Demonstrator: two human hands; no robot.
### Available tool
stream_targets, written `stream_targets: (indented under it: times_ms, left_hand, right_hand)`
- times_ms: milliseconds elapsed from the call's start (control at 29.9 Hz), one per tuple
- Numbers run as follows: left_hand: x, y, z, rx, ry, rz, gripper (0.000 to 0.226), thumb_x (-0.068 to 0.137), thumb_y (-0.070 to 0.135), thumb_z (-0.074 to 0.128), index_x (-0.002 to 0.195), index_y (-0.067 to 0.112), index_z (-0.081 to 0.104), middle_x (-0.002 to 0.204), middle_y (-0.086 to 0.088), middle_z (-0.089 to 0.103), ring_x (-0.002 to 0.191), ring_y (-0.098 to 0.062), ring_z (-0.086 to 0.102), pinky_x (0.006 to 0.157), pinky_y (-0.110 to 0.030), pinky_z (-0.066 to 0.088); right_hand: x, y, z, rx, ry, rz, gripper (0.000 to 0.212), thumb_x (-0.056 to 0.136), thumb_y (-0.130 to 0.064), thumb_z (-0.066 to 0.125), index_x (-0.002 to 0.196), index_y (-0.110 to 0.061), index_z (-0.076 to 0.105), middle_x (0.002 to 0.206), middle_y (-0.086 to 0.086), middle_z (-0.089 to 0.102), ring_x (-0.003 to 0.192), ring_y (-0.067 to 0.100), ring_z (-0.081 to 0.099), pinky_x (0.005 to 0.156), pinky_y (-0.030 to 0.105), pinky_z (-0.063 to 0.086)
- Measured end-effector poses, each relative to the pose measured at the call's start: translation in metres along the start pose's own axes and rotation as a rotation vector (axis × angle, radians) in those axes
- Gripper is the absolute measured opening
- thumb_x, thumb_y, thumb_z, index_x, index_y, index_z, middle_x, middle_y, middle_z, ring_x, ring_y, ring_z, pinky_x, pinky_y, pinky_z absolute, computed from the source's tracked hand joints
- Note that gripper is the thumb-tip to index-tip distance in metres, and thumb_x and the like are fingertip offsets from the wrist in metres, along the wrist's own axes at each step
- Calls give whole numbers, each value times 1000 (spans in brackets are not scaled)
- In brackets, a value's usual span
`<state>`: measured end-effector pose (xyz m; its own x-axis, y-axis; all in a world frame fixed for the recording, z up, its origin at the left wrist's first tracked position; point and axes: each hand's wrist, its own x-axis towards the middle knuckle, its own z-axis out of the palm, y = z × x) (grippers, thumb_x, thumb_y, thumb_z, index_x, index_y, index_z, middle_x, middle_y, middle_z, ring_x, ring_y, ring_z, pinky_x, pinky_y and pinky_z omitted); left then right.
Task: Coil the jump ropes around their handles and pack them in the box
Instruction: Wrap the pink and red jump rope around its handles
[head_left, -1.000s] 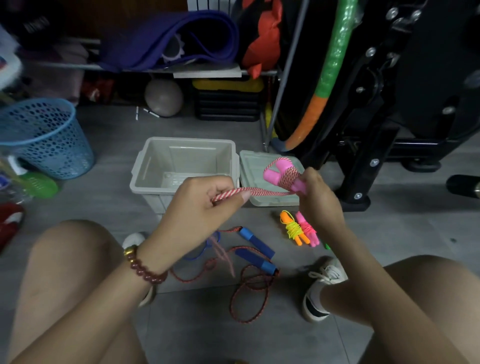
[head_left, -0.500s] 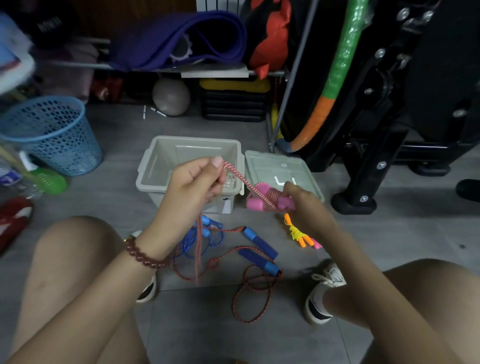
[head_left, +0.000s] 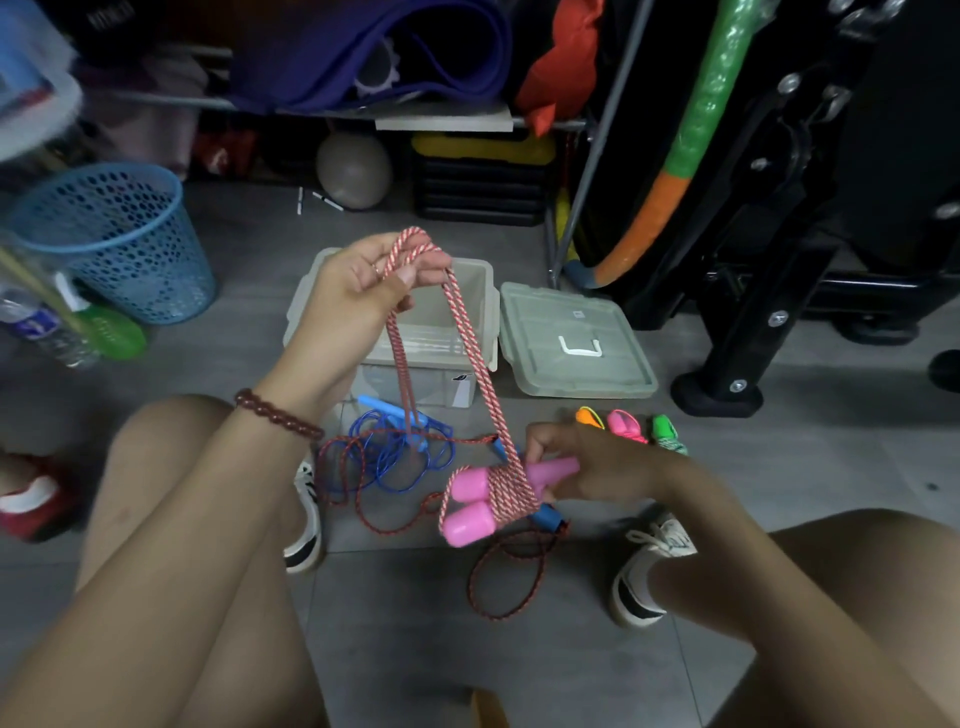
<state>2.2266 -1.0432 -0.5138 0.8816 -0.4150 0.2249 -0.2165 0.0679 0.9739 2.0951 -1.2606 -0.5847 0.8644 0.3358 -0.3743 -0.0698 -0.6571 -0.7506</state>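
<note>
My right hand (head_left: 597, 462) grips the two pink handles (head_left: 470, 506) of a jump rope, with several turns of red-and-white rope (head_left: 470, 338) wound around their middle. My left hand (head_left: 358, 291) is raised over the box and pinches a doubled loop of that rope, which runs taut down to the handles. The open grey box (head_left: 483, 312) stands on the floor behind, its lid (head_left: 571, 338) beside it on the right. A blue rope (head_left: 400, 447) and a dark red rope with blue handles (head_left: 504, 587) lie loose on the floor.
Small coiled ropes with orange, pink and green handles (head_left: 626, 426) lie right of my hand. A blue basket (head_left: 119, 244) and a green bottle (head_left: 111, 332) stand at left. Black exercise equipment (head_left: 779, 260) fills the right. My knees and shoes frame the floor space.
My left hand has lifted the rope loop up and back over the box. My right hand has lowered the pink handles toward the floor, with more turns on them.
</note>
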Motion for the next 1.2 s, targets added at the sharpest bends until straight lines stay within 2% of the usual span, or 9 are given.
stream_targets:
  times_ms: [134,234,334,401,468,568,802,935,1202]
  left_hand:
    - [11,-15,-1,83,23,-103,22,93,4,50,112,13,57,99,10,68,99,-9,63,84,-18,43]
    - [13,-31,-1,498,-59,-321,22,93,25,55,110,13,65,111,0,64,110,-16,56,93,-21,37]
    - [8,-40,-2,857,-75,-222,26,91,33,56,104,15,68,115,-6,62,112,-19,53,97,-26,38]
    - [2,-33,2,702,-138,-162,20,93,27,53,105,18,67,112,-2,63,108,-10,56,97,-26,41]
    - [-5,-18,10,397,-248,-189,20,97,19,46,101,22,66,106,5,65,97,4,59,89,-15,44]
    - [-17,-5,18,151,-268,-238,23,97,17,44,97,18,67,99,3,68,88,-1,62,77,-14,48]
    - [-26,5,18,-55,-228,-360,17,90,16,53,98,11,67,88,-3,68,72,-8,63,57,-17,50]
    - [-26,7,13,-101,-282,-381,25,75,21,61,97,11,67,86,3,71,75,-7,65,61,-19,53]
    - [-28,3,14,-128,-388,-433,29,74,12,62,103,7,65,90,0,71,80,-10,68,64,-20,54]
  right_hand:
    - [-9,-14,0,252,-82,-104,25,79,2,70,95,-11,56,93,-6,63,89,13,59,80,27,48]
    - [-16,-23,-4,420,-52,-158,24,80,6,67,95,-7,53,89,3,65,82,14,60,74,27,49]
    - [-21,-30,-11,543,83,-187,25,78,8,65,94,-3,50,85,4,65,76,11,61,66,22,49]
    - [-23,-32,-15,546,160,-196,25,77,8,65,93,-2,50,81,-3,66,72,7,61,62,19,48]
    - [-24,-34,-18,571,191,-208,24,78,13,63,93,0,49,78,-4,65,69,7,61,59,18,48]
    - [-28,-39,-20,610,261,-232,22,81,17,58,92,1,46,79,4,62,67,6,61,57,16,47]
    - [-32,-43,-22,510,369,-283,25,80,18,60,93,3,45,91,13,55,67,-2,59,55,9,44]
    - [-31,-38,-25,424,402,-308,24,80,16,61,92,2,46,92,12,56,74,0,59,61,11,46]
    - [-32,-32,-24,369,403,-348,22,77,2,66,88,3,47,92,20,53,80,6,57,65,17,48]
